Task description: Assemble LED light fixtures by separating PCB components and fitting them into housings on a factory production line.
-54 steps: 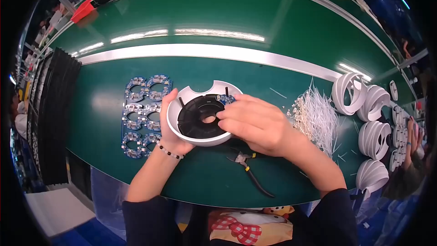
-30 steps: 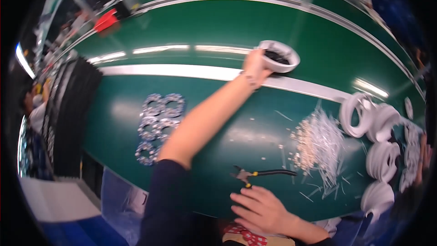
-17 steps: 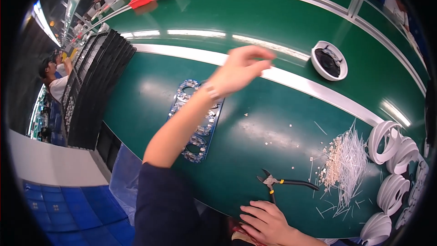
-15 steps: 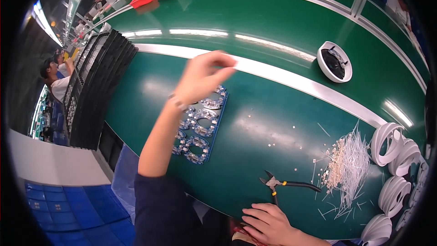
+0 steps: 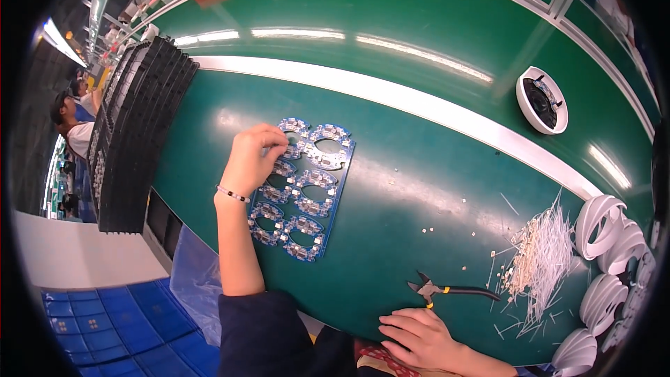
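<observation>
A panel of blue circuit boards with oval cut-outs lies left of the middle of the green table. At its upper left part is my left hand, thumb and forefinger pinched together; what sits between them, if anything, is too small to make out. A beaded bracelet circles that wrist. My right hand rests at the near table edge with its fingers stretched out. Just beyond its fingertips lie cutting pliers with black and yellow handles, one handle running down to the hand.
To the right is a heap of white strips and small beige pieces, beside several white rings. A white oval housing stands on the far surface. Black stacked trays border the left; people sit beyond.
My left hand has come down and left, from above the panel's far end to its upper left boards. My right hand stays at the table edge. The whole view has shifted slightly.
</observation>
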`<state>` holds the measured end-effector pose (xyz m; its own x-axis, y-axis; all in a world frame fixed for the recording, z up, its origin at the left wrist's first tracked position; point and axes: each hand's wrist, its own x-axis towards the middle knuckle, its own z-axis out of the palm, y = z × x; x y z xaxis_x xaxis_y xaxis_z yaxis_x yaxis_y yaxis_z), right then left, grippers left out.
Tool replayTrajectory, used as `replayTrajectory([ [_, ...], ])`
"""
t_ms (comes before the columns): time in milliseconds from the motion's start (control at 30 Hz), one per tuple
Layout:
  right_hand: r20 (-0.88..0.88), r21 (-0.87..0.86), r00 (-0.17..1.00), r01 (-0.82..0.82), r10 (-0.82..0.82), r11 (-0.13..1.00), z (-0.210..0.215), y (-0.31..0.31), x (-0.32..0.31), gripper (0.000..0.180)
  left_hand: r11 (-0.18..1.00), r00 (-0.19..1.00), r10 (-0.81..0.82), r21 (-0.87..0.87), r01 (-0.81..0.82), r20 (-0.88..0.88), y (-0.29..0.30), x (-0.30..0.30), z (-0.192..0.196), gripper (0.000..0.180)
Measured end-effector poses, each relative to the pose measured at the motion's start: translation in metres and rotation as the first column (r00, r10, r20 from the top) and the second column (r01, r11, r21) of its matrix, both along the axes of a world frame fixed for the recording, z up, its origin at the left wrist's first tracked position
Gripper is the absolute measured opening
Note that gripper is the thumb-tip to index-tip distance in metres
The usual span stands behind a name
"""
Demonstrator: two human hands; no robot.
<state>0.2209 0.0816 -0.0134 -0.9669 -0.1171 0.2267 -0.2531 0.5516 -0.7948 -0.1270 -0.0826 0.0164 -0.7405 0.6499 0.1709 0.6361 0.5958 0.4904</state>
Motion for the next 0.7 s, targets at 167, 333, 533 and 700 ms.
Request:
replayTrajectory([
  [167, 0.011, -0.026, 1.0, -0.007, 0.007, 1.0, -0.001, 0.001, -0.001, 0.025, 1.0, 0.998, -0.008, -0.006, 0.008, -0.056, 0.002, -0.001, -0.004, 0.006],
  [333, 0.01, -0.05, 1.0, -0.008, 0.008, 0.999, 0.0, 0.002, -0.001, 0.026, 0.999, 0.991, -0.021, -0.052, 0.015, -0.132, 0.002, -0.001, -0.005, 0.004],
  [533, 0.02, -0.014, 0.999, -0.025, 0.026, 1.0, 0.002, 0.002, -0.001, 0.027, 0.999, 0.983, 0.032, 0.023, -0.028, -0.183, 0.001, 0.006, -0.002, 0.004],
  [700, 0.029, 0.006, 1.0, 0.001, -0.001, 1.0, -0.001, 0.003, 0.0, 0.027, 0.935, 0.964, -0.229, 0.246, 0.256, -0.134, 0.051, 0.065, -0.001, 0.006],
])
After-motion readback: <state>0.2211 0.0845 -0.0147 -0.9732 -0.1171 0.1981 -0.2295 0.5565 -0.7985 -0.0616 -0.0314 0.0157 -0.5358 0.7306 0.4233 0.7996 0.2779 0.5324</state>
